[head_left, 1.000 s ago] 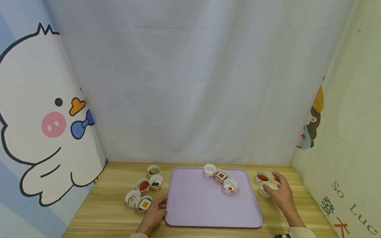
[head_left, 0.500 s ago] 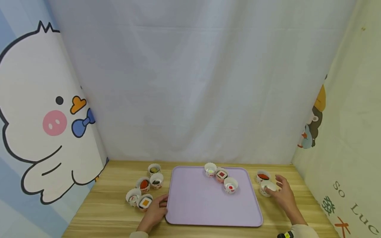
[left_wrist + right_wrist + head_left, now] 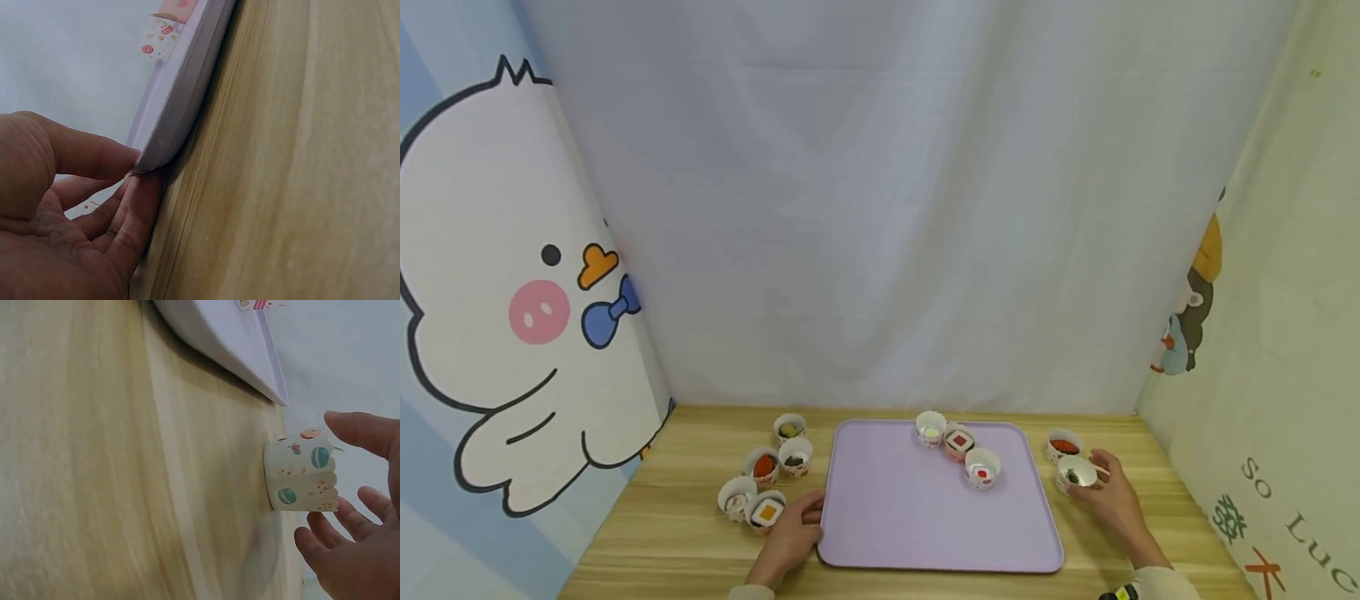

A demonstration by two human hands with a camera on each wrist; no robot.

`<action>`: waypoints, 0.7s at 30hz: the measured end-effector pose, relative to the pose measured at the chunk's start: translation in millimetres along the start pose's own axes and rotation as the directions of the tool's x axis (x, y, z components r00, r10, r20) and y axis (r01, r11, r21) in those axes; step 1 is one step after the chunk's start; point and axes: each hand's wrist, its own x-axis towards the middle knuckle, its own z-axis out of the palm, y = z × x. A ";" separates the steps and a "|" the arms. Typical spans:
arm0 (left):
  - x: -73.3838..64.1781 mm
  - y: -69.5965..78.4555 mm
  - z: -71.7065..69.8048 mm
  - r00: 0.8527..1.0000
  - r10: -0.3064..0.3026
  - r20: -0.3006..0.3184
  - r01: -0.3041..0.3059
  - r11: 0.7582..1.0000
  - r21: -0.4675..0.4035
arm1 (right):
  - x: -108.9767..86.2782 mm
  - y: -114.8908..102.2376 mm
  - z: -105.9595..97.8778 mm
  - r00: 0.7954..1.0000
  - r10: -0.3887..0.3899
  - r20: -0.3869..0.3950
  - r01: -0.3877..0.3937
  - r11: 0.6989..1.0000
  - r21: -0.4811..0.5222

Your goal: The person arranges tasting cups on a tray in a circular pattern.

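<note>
My left hand (image 3: 792,532) pinches the left rim of the lilac tray (image 3: 917,521); in the left wrist view the thumb lies on the tray's edge and the fingers beneath. On the table right of the tray stands a white printed paper cup (image 3: 300,478) with something dark green inside. My right hand (image 3: 1116,507) is spread around this cup, thumb and fingers on opposite sides near its scalloped rim. In the right wrist view the thumb is apart from the cup; the fingertips are close to its side, and I cannot tell whether they touch.
Behind that cup stands a paper cup with red filling (image 3: 1063,447). Several filled cups, among them one with an orange-centred sushi piece (image 3: 767,511), cluster left of the tray. Three cups, one holding a sushi roll (image 3: 958,442), sit on the tray's far side. A grey curtain (image 3: 880,250) hangs behind.
My right hand has lowered slightly around the green-filled cup, its fingers and thumb now beside the rim, so the filling shows. The left hand stays at the tray's rim.
</note>
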 end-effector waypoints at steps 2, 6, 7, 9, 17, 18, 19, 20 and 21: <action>-1.2 0.1 -0.4 1.000 0.001 0.000 -0.001 1.000 -0.001 | 0.7 2.0 2.0 1.000 0.001 0.000 -0.001 1.000 -0.016; -3.1 -0.1 -0.7 1.000 -0.006 0.000 0.006 1.000 -0.002 | 1.1 5.0 5.3 1.000 0.003 -0.009 -0.003 0.997 -0.075; -3.4 -0.3 -0.7 1.000 -0.008 0.001 0.008 1.000 -0.002 | 0.9 5.4 5.9 1.000 0.003 -0.010 -0.004 0.997 -0.083; -3.5 -0.9 -0.5 1.000 -0.011 0.003 0.011 1.000 -0.005 | 0.9 6.2 6.9 1.000 0.008 -0.015 -0.010 0.995 -0.096; -0.9 -2.3 0.0 1.000 0.025 -0.011 -0.026 0.999 -0.022 | 5.1 9.2 8.5 1.000 -0.007 -0.027 0.005 0.996 -0.088; -0.9 -2.1 -0.1 1.000 0.029 -0.008 -0.029 0.999 -0.027 | 5.4 9.9 8.6 0.999 -0.010 -0.031 0.007 0.996 -0.091; -0.8 -1.8 -0.1 1.000 0.029 -0.007 -0.029 0.999 -0.030 | 5.6 10.4 8.6 0.999 -0.012 -0.036 0.008 0.995 -0.100; -0.8 -1.5 -0.1 1.000 0.030 -0.006 -0.030 0.999 -0.033 | 5.6 11.0 8.7 0.999 -0.012 -0.039 0.007 0.994 -0.106; -0.7 -1.5 -0.1 1.000 0.029 -0.006 -0.029 0.999 -0.032 | 5.4 11.4 8.7 0.999 -0.011 -0.042 0.006 0.994 -0.113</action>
